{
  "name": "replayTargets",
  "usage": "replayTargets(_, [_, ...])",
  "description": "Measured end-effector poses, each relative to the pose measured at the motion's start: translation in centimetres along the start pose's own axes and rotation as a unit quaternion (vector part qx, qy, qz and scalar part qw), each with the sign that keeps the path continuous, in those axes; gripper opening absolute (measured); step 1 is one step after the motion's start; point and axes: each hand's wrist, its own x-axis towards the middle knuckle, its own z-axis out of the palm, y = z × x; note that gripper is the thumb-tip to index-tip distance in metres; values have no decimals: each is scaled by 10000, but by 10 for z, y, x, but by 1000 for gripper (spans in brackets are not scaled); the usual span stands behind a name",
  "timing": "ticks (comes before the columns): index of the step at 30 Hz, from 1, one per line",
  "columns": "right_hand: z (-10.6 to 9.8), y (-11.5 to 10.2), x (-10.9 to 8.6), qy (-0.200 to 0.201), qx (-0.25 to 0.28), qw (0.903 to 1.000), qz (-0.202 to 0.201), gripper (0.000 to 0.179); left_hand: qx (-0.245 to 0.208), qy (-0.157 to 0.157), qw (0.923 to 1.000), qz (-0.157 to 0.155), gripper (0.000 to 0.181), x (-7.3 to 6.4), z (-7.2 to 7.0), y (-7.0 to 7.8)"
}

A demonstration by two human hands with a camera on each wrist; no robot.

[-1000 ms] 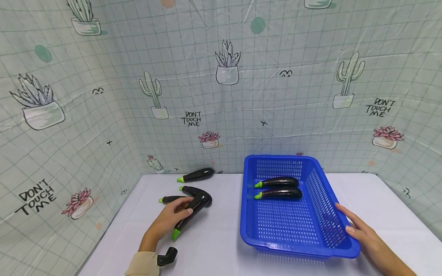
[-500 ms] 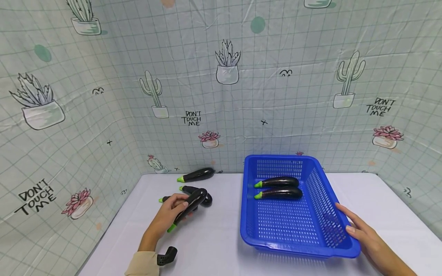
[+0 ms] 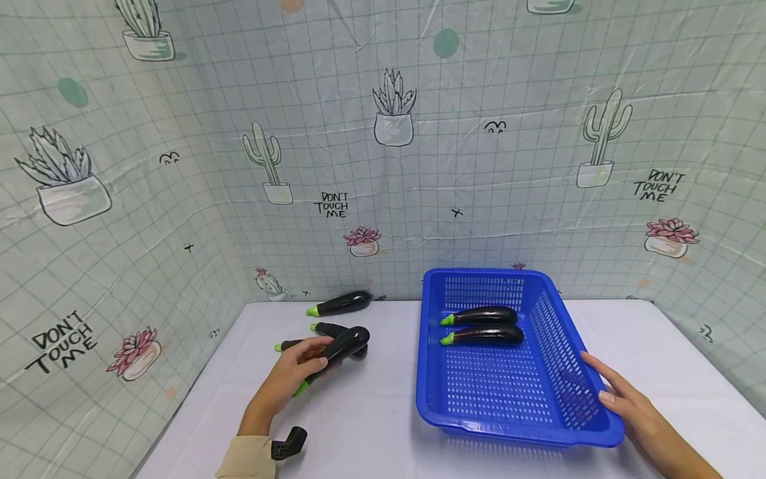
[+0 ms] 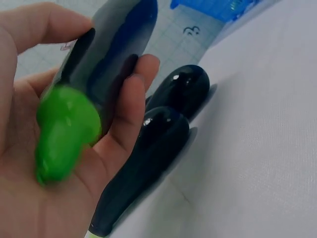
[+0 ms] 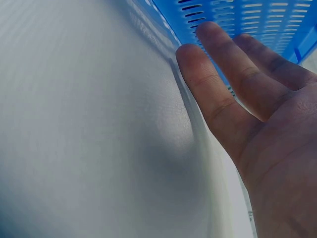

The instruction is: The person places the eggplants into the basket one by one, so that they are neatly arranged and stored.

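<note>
My left hand (image 3: pixel 284 378) grips a dark eggplant (image 3: pixel 349 342) with a green stem end. It is held tilted above the table, its stem end towards me; in the left wrist view the green cap (image 4: pixel 67 134) lies against the palm. Under and behind it are two more eggplants, one (image 3: pixel 323 328) partly covered and another (image 3: pixel 290 345) mostly hidden by the hand. On the right, my right hand (image 3: pixel 641 420) rests at the rim of a blue plastic basket (image 3: pixel 497 429), its fingers (image 5: pixel 237 74) nearly straight along the outer wall. Two eggplants (image 3: pixel 487 335) lie side by side inside.
Another eggplant (image 3: pixel 344 304) lies at the back of the white tabletop (image 3: pixel 383 412). A patterned cloth (image 3: pixel 467 166) hangs behind and to the sides. A black angled piece (image 3: pixel 290 444) sticks out from the left wrist.
My left hand has lifted the eggplant off the others a little and tipped its round end slightly right in the last half second. The right hand and basket have stayed put.
</note>
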Motion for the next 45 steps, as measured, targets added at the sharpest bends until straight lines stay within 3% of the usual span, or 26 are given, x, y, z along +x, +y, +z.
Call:
replayTargets(5, [-1, 3, 0, 3, 12, 10000, -23, 59, -60, -195, 9996, 195, 53, 0, 1, 0])
replayTargets(12, [1, -1, -1, 29, 63, 9999, 120, 58, -24, -186, 9995, 238, 55, 1, 4, 2])
replayTargets(27, [0, -4, 0, -56, 176, 9998, 100, 58, -311, 437, 9983, 245, 52, 4, 15, 12])
replayTargets(37, [2, -3, -1, 108, -57, 9998, 128, 57, -233, 597, 9974, 320, 46, 4, 18, 13])
replayTargets(45, [2, -2, -1, 123, -73, 9997, 177, 57, -80, 905, 9955, 257, 45, 5, 22, 15])
